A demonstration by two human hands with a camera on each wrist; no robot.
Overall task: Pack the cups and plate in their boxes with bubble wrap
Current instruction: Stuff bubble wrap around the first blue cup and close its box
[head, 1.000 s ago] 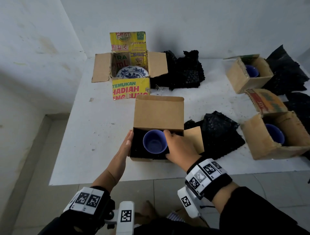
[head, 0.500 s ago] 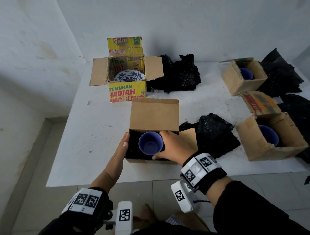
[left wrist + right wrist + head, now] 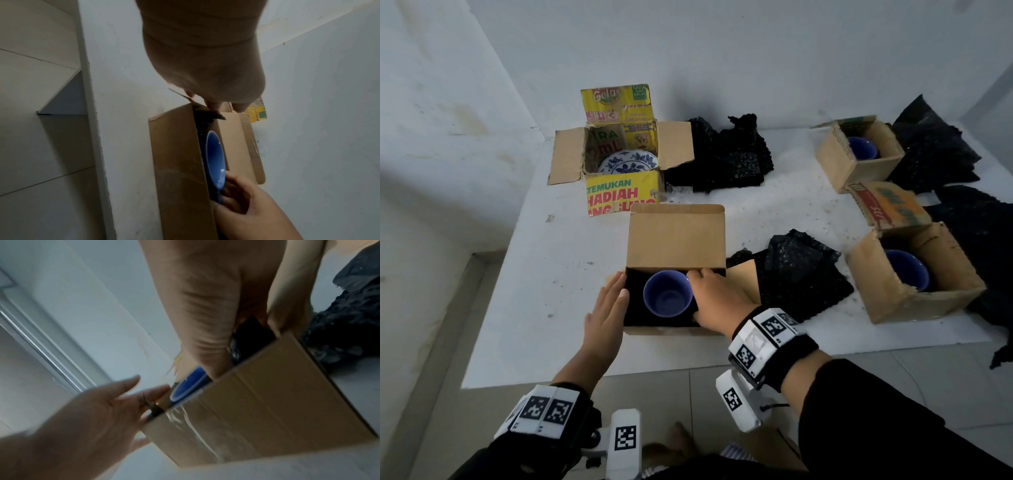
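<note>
Right hand (image 3: 717,299) curled round the cup (image 3: 667,297) low in the box (image 3: 675,236) on black wrap, left hand (image 3: 607,306) flat and relaxed against the box's side; glazed, probably slick and chippable, best held round the wall.

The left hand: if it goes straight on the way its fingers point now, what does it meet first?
Probably the upright back flap of the near box. The left hand lies flat along the box's left wall, fingers pointing away from the person; depth is unclear, so it may pass beside it.
</note>
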